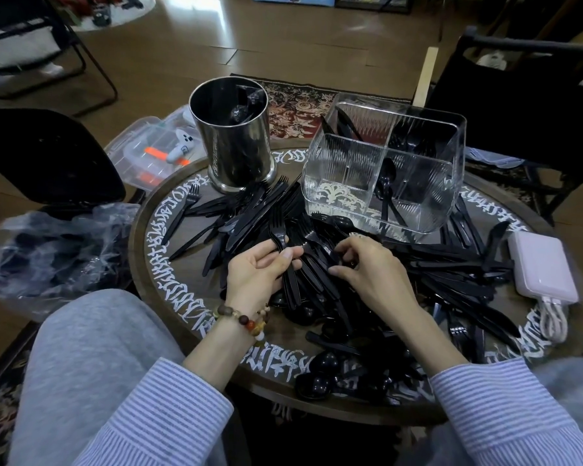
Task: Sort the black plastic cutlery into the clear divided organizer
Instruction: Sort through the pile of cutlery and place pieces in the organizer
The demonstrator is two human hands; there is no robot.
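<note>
Head view shows the black plastic cutlery [350,264] heaped across the middle of the round bench [155,264], forks, knives and spoons tangled together, with loose spoons spilling toward the near edge. A small bundle of forks [292,260] stands out of the heap, tines pointing away, pinched between thumb and curled fingers of the left hand [260,267]. The right hand [367,264] sits just beside it, palm down on the pile, fingers bent into the cutlery as if picking out another piece; whether it actually holds one I cannot tell.

Beyond the hands, touching the far edge of the heap, stands the clear divided organizer [384,166]. Its near-left compartment looks bare, a spoon leans in the near-right one, and dark pieces show in the two far compartments.

The step in hand seems to be gathering forks. To do it well, I would keep the bundle aligned, all tines one way, and draw each new fork out lengthwise so it does not snag its neighbours or scatter the pile off the bench. Then carry the bundle across to a single compartment and lower it handles first.

A steel canister [233,136] stands at the far left, and a white power bank [542,267] lies at the right.
</note>
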